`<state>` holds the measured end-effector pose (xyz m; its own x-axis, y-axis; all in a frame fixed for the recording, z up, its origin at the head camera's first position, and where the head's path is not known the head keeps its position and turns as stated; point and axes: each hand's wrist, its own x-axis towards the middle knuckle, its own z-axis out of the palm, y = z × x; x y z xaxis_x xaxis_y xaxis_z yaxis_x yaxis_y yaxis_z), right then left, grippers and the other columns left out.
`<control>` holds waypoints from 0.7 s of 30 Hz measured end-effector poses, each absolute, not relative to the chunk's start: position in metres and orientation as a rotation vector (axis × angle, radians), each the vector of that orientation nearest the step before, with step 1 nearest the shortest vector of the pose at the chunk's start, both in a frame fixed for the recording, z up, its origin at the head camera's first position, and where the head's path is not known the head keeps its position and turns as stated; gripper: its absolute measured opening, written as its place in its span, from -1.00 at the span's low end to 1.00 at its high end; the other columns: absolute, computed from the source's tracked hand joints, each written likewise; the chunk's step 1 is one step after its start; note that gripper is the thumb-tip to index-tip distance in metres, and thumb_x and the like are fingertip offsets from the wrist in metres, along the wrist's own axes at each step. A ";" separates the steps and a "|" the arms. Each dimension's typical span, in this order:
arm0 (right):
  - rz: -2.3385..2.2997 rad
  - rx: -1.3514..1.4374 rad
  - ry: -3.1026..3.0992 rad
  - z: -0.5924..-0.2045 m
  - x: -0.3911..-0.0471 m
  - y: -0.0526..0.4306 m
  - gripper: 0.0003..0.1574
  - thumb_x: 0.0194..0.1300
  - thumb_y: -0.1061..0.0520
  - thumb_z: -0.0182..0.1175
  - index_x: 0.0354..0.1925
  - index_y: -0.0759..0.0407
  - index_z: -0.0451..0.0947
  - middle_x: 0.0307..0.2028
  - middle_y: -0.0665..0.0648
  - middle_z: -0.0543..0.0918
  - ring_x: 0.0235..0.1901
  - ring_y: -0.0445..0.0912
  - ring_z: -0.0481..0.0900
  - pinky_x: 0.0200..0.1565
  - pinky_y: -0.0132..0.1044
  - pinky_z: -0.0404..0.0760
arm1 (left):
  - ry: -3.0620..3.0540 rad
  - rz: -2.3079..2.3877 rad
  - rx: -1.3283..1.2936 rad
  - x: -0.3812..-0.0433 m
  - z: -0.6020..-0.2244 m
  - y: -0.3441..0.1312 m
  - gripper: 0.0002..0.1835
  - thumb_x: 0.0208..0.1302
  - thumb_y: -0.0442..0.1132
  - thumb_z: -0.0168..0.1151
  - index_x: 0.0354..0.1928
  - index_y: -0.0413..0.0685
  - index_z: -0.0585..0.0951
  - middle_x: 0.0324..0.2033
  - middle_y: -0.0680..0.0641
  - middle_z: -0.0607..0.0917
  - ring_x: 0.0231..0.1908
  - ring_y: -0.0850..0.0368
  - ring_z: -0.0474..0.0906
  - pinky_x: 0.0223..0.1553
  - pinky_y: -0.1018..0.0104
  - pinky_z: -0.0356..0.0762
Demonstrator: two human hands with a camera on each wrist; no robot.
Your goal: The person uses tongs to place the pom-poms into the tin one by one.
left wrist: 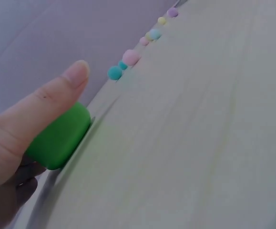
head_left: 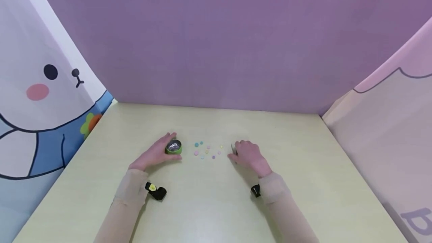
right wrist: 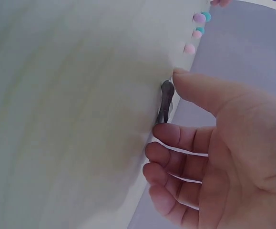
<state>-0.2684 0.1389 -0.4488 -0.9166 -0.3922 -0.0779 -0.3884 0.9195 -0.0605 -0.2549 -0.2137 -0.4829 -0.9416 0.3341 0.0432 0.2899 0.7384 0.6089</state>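
A small green bowl with a shiny metal inside stands upright on the table. My left hand holds it from the left, the thumb along its near side and the fingers round its far side. In the left wrist view, the thumb covers part of the green bowl. My right hand rests low over the table beside a short grey metal tool, whose kind I cannot tell. Its thumb and loosely bent forefinger are near the tool's two ends. Several small pastel balls lie scattered between the hands.
The pale table reaches back to a purple wall panel. A cartoon-printed panel stands on the left and a pink and white one on the right. Black wrist cameras sit at both sleeves.
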 end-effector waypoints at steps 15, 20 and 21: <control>-0.073 -0.590 2.961 -0.446 -0.275 0.135 -0.56 0.39 -0.18 0.18 -0.23 0.19 0.52 -0.31 0.15 0.64 -0.37 -0.06 0.55 -0.33 -0.18 0.65 | 2.852 1.019 0.456 -0.258 -0.487 -0.215 0.08 0.06 0.23 0.44 0.51 -0.13 0.18 0.50 -0.43 0.07 0.46 -0.46 0.06 0.43 -0.38 0.08; -0.087 -0.589 2.968 -0.446 -0.276 0.135 -0.59 0.39 -0.15 0.20 -0.26 0.19 0.51 -0.32 0.14 0.64 -0.37 -0.06 0.56 -0.33 -0.19 0.65 | 2.853 1.024 0.473 -0.260 -0.489 -0.217 0.05 0.08 0.23 0.43 0.49 -0.15 0.22 0.50 -0.44 0.08 0.46 -0.46 0.07 0.43 -0.37 0.09; -0.087 -0.587 2.972 -0.447 -0.276 0.135 -0.60 0.39 -0.14 0.21 -0.26 0.19 0.51 -0.32 0.14 0.64 -0.37 -0.06 0.56 -0.34 -0.19 0.66 | 2.854 1.022 0.478 -0.260 -0.489 -0.216 0.04 0.08 0.22 0.43 0.49 -0.15 0.23 0.50 -0.44 0.08 0.46 -0.46 0.08 0.43 -0.36 0.10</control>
<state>-0.2759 0.1345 -0.4467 -0.9190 -0.3821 -0.0974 -0.3757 0.9235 -0.0779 -0.2599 -0.2165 -0.4887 -0.9490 0.3132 0.0360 0.2649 0.7303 0.6297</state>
